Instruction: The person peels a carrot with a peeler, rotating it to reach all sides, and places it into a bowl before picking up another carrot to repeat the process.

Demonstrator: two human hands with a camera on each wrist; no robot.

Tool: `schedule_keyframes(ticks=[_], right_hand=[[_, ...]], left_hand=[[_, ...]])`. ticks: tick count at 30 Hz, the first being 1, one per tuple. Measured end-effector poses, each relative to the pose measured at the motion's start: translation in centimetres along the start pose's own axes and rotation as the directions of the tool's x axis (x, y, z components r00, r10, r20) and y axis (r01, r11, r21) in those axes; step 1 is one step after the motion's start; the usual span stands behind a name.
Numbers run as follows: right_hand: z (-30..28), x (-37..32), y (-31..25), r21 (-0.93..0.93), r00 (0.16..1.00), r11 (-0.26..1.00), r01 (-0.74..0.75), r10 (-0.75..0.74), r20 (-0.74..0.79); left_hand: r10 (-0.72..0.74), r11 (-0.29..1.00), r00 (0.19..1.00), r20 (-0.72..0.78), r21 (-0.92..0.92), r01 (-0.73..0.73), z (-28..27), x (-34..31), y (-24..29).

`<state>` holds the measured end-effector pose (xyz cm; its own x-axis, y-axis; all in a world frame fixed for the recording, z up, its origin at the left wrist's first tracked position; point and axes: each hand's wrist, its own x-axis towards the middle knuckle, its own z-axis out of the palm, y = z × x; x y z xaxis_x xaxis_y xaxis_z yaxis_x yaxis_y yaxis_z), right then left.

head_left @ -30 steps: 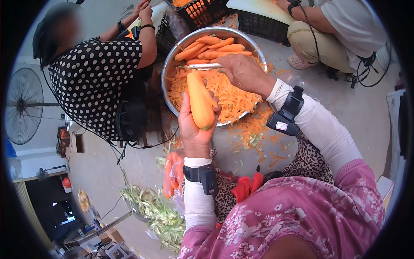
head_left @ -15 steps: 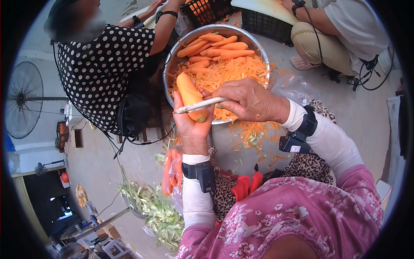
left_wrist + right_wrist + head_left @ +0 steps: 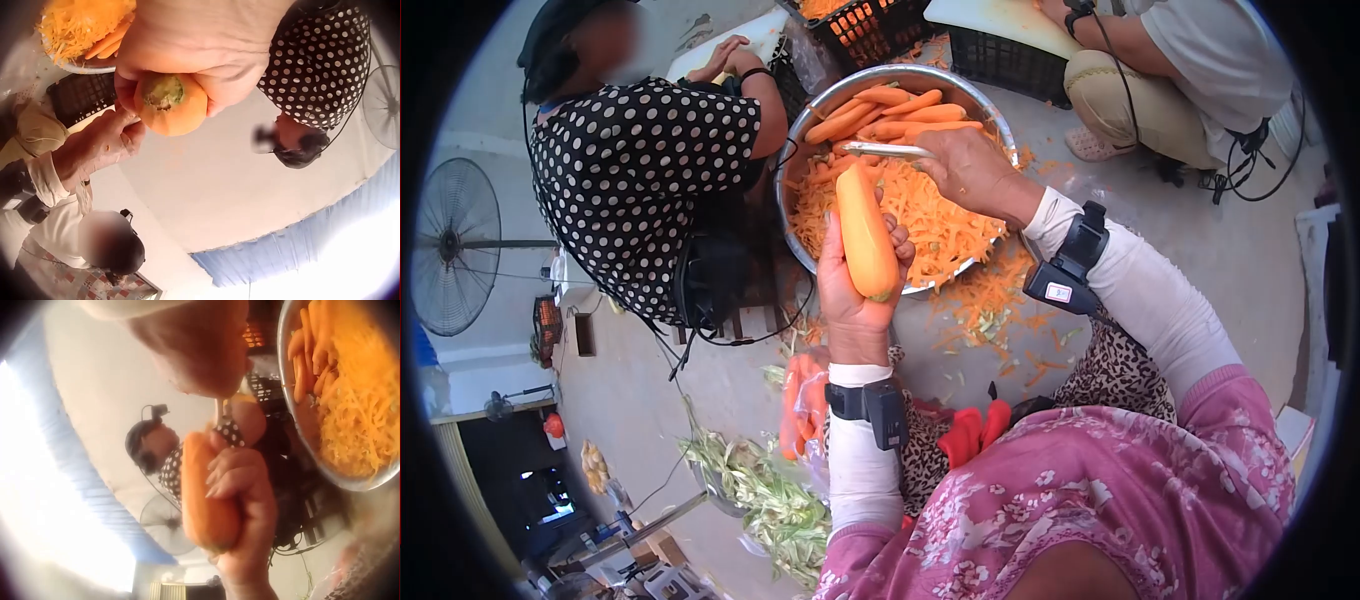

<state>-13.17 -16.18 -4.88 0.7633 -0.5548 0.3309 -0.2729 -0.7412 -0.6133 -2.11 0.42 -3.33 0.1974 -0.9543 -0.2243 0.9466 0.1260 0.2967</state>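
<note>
My left hand point(image 3: 855, 318) grips a thick peeled carrot point(image 3: 864, 235) lengthwise, its fingers wrapped along the right side. The carrot's greenish stem end point(image 3: 164, 92) faces the camera in the left wrist view. In my right hand point(image 3: 978, 172) is a peeler point(image 3: 888, 150) with a pale handle, held across and just beyond the carrot's far tip in the head view. Below both hands stands a wide metal basin point(image 3: 788, 225). Whole peeled carrots point(image 3: 885, 95) lie at its far side, and a heap of orange peelings point(image 3: 945, 225) fills the near part.
Peelings point(image 3: 990, 305) litter the floor beside the basin. A bag of carrots point(image 3: 800, 400) and a pile of pale green husks point(image 3: 775, 505) lie nearer my left. Black crates point(image 3: 1010, 65) stand beyond the basin. One person sits at the left point(image 3: 640, 190), another at the right point(image 3: 1200, 70).
The peeler came down over the carrot to its near end half a second ago, and is now back beyond the far tip. The person at the left has shifted and moved their hands.
</note>
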Motion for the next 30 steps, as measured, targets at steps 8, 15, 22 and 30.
schedule_keyframes(ticks=[8, 15, 22, 30], right_hand=[[-2.3, -2.4, -4.4, 0.364, 0.975, 0.927, 0.096, -0.161, 0.155], [-1.6, -4.1, -5.1, 0.371, 0.936, 0.894, 0.251, -0.322, 0.144], [-0.5, -1.7, -2.6, 0.08, 0.974, 0.972, 0.222, -0.225, 0.03], [-1.1, -0.1, 0.3, 0.012, 0.997, 1.0, 0.029, -0.028, -0.07]], left_hand=[[0.17, 0.985, 0.971, -0.168, 0.019, -0.169, -1.3, -0.4, 0.9], [0.1, 0.993, 0.983, -0.151, -0.047, -0.109, -1.2, 0.1, 1.3], [0.009, 0.991, 0.999, -0.046, -0.135, -0.015, -1.4, 0.3, 0.9], [0.057, 0.998, 0.998, 0.021, 0.035, -0.058, -0.4, -0.1, 0.5]])
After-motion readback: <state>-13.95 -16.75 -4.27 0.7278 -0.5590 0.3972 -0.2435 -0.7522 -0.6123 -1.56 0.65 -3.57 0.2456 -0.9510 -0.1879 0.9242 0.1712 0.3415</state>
